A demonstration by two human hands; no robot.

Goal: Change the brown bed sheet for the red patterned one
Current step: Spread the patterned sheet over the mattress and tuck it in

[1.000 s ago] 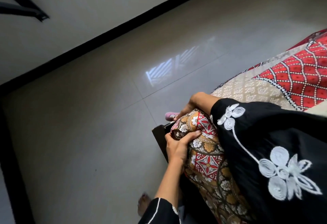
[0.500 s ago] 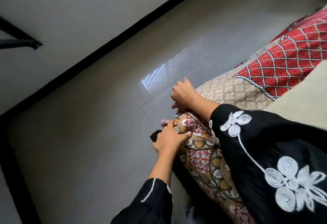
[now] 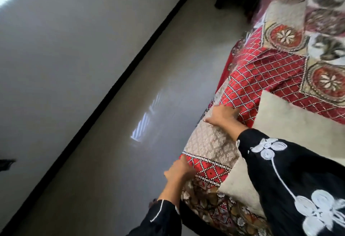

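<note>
Head view shows the red patterned sheet (image 3: 261,79) lying across the far part of the cream mattress (image 3: 283,123), its beige and red border hanging over the side toward the floor (image 3: 115,161). The right hand (image 3: 222,116) lies flat on that border with fingers spread, holding nothing. The left hand (image 3: 179,172) touches the border's lower red corner; whether it pinches the cloth cannot be told. The brown bed sheet (image 3: 224,215) lies bunched just below the left hand.
</note>
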